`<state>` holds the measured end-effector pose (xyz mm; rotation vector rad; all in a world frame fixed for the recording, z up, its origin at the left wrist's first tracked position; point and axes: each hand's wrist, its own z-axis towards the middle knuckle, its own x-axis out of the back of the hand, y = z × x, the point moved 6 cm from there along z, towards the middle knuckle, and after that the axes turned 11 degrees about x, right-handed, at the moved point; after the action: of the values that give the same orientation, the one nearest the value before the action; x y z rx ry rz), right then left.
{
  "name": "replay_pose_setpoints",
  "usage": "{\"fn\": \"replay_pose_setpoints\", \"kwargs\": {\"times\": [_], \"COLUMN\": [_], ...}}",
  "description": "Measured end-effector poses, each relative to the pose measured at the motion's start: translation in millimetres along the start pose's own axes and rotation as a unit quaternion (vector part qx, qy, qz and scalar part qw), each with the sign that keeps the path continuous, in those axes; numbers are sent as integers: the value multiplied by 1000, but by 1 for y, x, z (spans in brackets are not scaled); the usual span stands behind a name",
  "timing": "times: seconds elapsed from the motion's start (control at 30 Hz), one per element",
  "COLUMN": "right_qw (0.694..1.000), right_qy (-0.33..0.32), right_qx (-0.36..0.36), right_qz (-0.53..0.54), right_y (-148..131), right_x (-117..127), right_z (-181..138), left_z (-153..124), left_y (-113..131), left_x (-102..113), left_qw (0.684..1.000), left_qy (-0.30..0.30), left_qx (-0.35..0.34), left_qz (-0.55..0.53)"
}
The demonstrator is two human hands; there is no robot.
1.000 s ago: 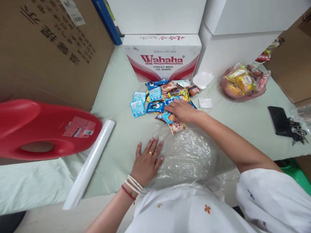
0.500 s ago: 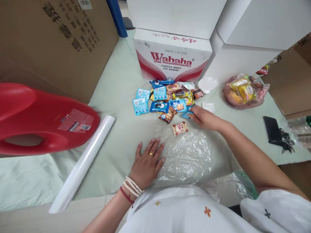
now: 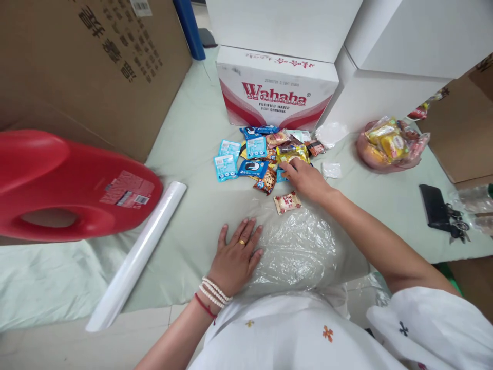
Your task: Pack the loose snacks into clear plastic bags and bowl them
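My left hand (image 3: 239, 254) lies flat with its fingers spread, at the left edge of a clear plastic sheet (image 3: 296, 246). A beige snack packet (image 3: 287, 203) rests at the far edge of this sheet. Farther back, my right hand (image 3: 304, 179) reaches over the pile, its fingers curled on a blue snack packet (image 3: 282, 174) that it partly covers. Around it lie a brown cookie packet (image 3: 265, 182), a dark-blue packet (image 3: 253, 168), light-blue packets (image 3: 226, 168) and a yellow packet (image 3: 291, 152).
A white Wahaha carton (image 3: 277, 92) stands behind the pile. On the left are a red jug (image 3: 80, 174) and a white roll (image 3: 138, 257). A pink bowl of snacks (image 3: 387, 146), a small white wrapper (image 3: 332, 170) and a black pouch with keys (image 3: 435, 205) are on the right.
My right hand has moved left over the pile, from the pile's right front edge onto another blue packet. My left hand stays flat in place.
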<state>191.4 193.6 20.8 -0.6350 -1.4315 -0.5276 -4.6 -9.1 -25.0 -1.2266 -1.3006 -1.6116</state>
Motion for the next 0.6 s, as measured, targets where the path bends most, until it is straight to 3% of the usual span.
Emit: {"fn": "replay_pose_setpoints", "kwargs": {"times": [0.17, 0.37, 0.43, 0.5, 0.6], "right_qw": [988, 975, 965, 963, 972], "right_qy": [103, 41, 59, 107, 126], "right_qx": [-118, -218, -254, -241, -99], "right_qz": [8, 9, 17, 52, 171], "right_y": [24, 49, 54, 48, 6], "right_x": [16, 1, 8, 27, 53], "right_z": [-61, -120, -130, -133, -123], "left_z": [1, 3, 3, 3, 2], "left_y": [1, 1, 0, 0, 0], "left_x": [-1, -5, -6, -7, -8], "left_qw": [1000, 1000, 1000, 1000, 1000], "left_qy": [-7, 4, 8, 12, 15], "left_qx": [3, 10, 12, 13, 18], "left_qz": [3, 20, 19, 15, 14]}}
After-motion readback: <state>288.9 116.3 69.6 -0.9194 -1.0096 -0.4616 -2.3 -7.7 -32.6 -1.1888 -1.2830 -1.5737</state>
